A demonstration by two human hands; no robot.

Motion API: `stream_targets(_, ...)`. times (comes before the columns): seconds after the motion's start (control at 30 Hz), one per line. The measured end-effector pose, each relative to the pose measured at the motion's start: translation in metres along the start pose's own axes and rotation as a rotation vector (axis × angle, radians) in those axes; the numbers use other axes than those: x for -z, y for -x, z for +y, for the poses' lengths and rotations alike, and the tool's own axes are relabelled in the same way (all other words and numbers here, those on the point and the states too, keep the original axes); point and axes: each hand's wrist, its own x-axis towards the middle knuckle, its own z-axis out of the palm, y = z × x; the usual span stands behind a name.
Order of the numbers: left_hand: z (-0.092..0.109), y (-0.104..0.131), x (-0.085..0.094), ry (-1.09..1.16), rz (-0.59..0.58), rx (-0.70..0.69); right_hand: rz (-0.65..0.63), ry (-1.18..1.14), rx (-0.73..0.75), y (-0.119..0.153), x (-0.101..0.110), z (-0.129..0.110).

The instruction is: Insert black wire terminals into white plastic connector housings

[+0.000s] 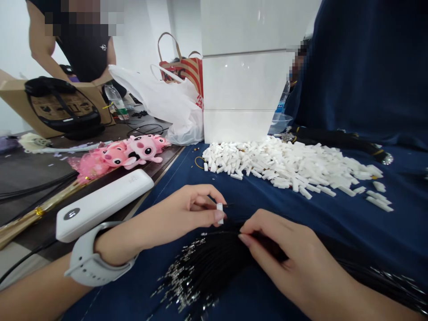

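Note:
My left hand [187, 211], with a pale watch strap on its wrist, pinches a small white piece [220, 214] between thumb and fingers. A thin dark strand shows beside that piece. To the right, my right hand [287, 249] has thumb and index finger pressed together on a black cord [230, 232]. Below both hands lies a bundle of black cords [217, 263] with shiny metal ends fanned toward the lower left. Behind the hands, a pile of small white pieces [287, 162] spreads over the dark blue cloth [187, 174].
At the left lie a white power bank [103, 205] and pink plush toys [133, 151]. Behind stand a white plastic bag [167, 98], a tall white box [244, 84] and a cardboard box [16, 102]. A person [80, 49] stands at the back left.

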Motion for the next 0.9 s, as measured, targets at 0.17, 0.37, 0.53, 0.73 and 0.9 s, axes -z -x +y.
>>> stream_targets(0.17, 0.0037, -0.0013, 0.0020, 0.106, 0.079, 0.086, 0.091, 0.133, 0.038, -0.0048, 0.0049, 0.0065)
stream_targets(0.37, 0.0060, -0.0009, 0.0013, 0.102, 0.138, 0.097, 0.123, 0.147, -0.034, -0.0045, 0.0066, 0.0064)
stream_targets(0.53, 0.0056, -0.0017, 0.0011, 0.096, 0.171, 0.085, 0.132, 0.169, -0.076, -0.0018, 0.0066, 0.0041)
stream_targets(0.73, 0.0022, -0.0031, 0.0038, 0.103, 0.150, 0.065, 0.124, 0.165, -0.094, -0.0021, 0.0054, 0.0045)
stream_targets(0.9, 0.0001, -0.0029, 0.0040, 0.079, 0.126, 0.049, 0.112, 0.164, -0.099, -0.0031, 0.0051, 0.0046)
